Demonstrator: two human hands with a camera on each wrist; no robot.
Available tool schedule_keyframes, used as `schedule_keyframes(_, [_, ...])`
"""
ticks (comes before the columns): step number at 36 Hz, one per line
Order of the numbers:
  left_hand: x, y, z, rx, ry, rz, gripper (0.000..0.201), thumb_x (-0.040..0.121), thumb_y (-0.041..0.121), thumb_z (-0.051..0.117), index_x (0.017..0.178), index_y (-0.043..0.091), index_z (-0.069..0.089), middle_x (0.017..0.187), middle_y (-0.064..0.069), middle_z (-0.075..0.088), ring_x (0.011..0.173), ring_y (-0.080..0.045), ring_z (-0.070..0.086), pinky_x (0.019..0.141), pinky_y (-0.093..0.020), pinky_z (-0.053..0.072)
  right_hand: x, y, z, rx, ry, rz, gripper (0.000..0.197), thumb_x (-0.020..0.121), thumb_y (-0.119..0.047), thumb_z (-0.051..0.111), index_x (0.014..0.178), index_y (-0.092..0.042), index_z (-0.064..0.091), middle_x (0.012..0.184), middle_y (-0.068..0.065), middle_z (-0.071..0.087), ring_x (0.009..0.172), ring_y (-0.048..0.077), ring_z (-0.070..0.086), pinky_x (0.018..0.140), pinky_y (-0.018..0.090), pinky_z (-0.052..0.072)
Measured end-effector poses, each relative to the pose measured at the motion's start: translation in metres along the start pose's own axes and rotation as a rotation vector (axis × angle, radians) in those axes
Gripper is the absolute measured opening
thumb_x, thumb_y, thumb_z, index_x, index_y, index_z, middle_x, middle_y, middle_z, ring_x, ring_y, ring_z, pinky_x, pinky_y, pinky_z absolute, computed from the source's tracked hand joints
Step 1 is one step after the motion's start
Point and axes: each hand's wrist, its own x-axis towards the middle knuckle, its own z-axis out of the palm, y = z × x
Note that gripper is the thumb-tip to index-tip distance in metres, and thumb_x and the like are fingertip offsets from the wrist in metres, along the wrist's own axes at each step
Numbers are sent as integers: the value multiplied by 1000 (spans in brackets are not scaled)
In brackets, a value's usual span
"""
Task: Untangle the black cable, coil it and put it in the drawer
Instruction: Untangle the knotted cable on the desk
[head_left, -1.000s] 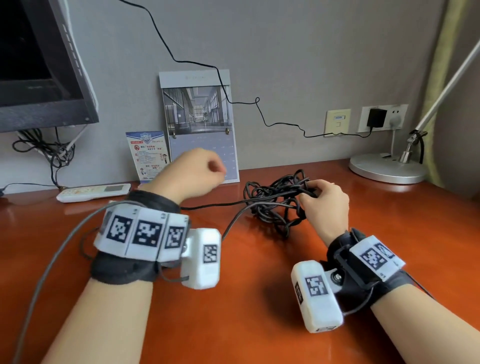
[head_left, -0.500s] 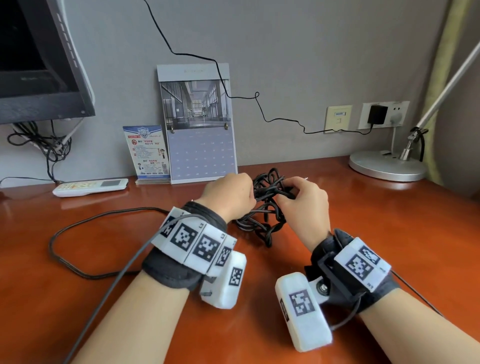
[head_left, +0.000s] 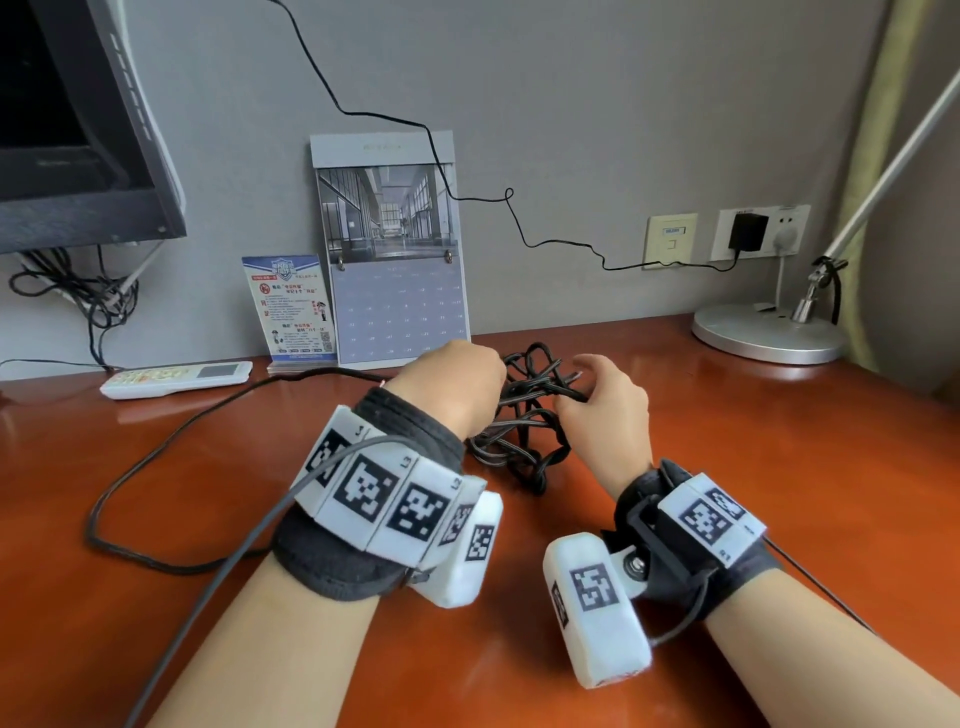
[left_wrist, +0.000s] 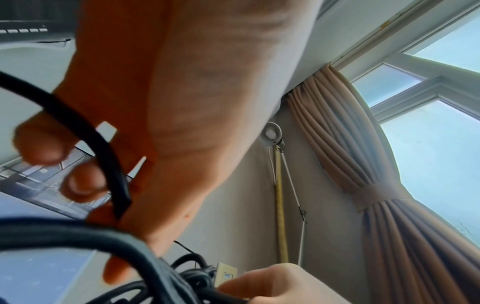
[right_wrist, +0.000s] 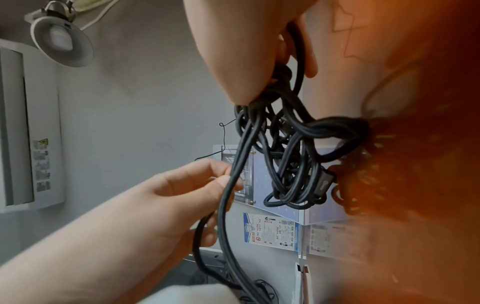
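Near the wall, both hands (head_left: 457, 387) (head_left: 605, 402) grip the black cable (head_left: 530, 441).

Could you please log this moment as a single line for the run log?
stage: untangling | left hand: grips black cable strand | right hand: grips knot | cable: tangled, on desk | drawer: not visible
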Motion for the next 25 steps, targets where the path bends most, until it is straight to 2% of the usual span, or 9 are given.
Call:
schedule_keyframes(3, [-2,5,2,29,0,-17,21,94,-1,41,100,7,60,100,-10,60,79,-23,52,67,-30,44,2,1,3,-43,-20,14,47,85,-8,54,131,-13,53,117,4,65,110,24,58,93,27,42])
schedule_keyframes(5, [-5,8,3,66,20,-24,21,93,-2,40,101,6,58,101,-10,58,80,-25,50,71,-33,44,3,3,3,-58,-20,6,45,84,-10,54,128,-12,57,115,6,67,108,24,60,93,30,46])
schedule_keyframes(7, [-7,9,2,102,57,-24,18,92,-3,40,96,8,54,95,-8,52,80,-26,48,71,-34,42,4,5,2,-73,-15,11,43,83,-16,58,127,-13,59,111,7,68,104,25,62,92,32,49])
schedule_keyframes(9, [-9,10,3,144,87,-3,19,93,-3,40,94,11,52,92,-8,49,81,-27,48,71,-34,40,4,6,-1,-101,-24,26,39,83,-22,60,121,-13,63,105,8,70,98,26,64,88,34,51])
schedule_keyframes(12, [-10,12,7,225,102,73,27,92,-5,38,103,10,57,99,-9,54,93,-30,55,73,-33,37,7,7,-4,-189,-46,28,22,81,-27,63,97,-12,69,89,6,70,86,27,65,77,31,53])
schedule_keyframes(17, [-9,15,8,259,162,157,30,90,-6,38,102,11,59,105,-10,59,100,-30,57,75,-31,34,13,11,-8,-283,-80,45,18,79,-28,66,76,-10,70,71,6,66,70,25,62,64,26,51])
schedule_keyframes(21, [-9,2,1,239,196,131,24,88,-7,43,89,14,55,100,-10,61,97,-32,59,81,-37,46,16,17,-9,-227,-84,73,19,85,-21,64,97,-11,75,90,11,71,80,23,63,68,22,45])
schedule_keyframes(23, [-10,-11,-6,229,229,81,21,89,-3,45,93,12,59,98,-10,62,94,-33,60,81,-40,48,18,20,-11,-205,-78,95,21,88,-20,62,102,-10,73,97,12,71,82,22,61,69,21,42])
schedule_keyframes(25, [-11,-25,-12,212,265,25,21,91,1,45,99,10,62,99,-12,63,94,-34,60,81,-41,48,19,22,-12,-184,-66,120,23,89,-18,60,109,-9,71,105,12,70,91,25,63,74,21,43])
